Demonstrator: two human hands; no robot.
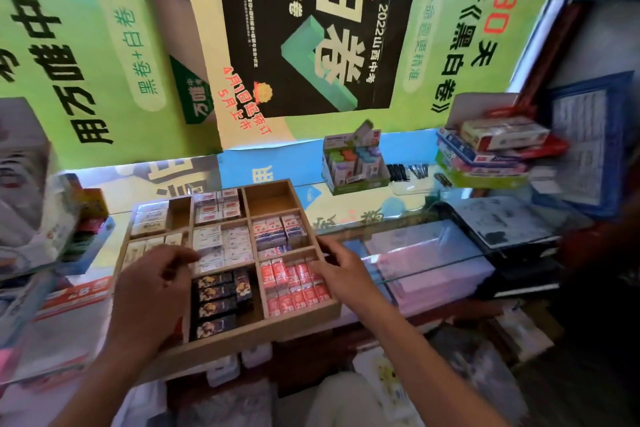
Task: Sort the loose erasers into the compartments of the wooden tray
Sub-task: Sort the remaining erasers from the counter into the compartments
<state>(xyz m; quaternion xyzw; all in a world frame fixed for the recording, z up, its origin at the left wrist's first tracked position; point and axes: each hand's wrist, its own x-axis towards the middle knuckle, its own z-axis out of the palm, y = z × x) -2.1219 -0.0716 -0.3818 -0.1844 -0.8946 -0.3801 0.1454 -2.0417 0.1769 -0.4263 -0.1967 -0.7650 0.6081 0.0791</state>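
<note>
Leaning over the glass counter, the person has both hands above the wooden tray. The left hand hovers with curled fingers near the white erasers; I cannot tell if its grip holds anything. The right hand is relaxed, fingers touching the red erasers and the tray's rim. The tray seems to overhang the counter edge, so a push downward there could tip it.

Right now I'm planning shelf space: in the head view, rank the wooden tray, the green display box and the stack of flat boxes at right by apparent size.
1. wooden tray, largest, though nearest the camera.
2. stack of flat boxes.
3. green display box.
The last two look close; both sit farther back, so their order is unsure.
</note>
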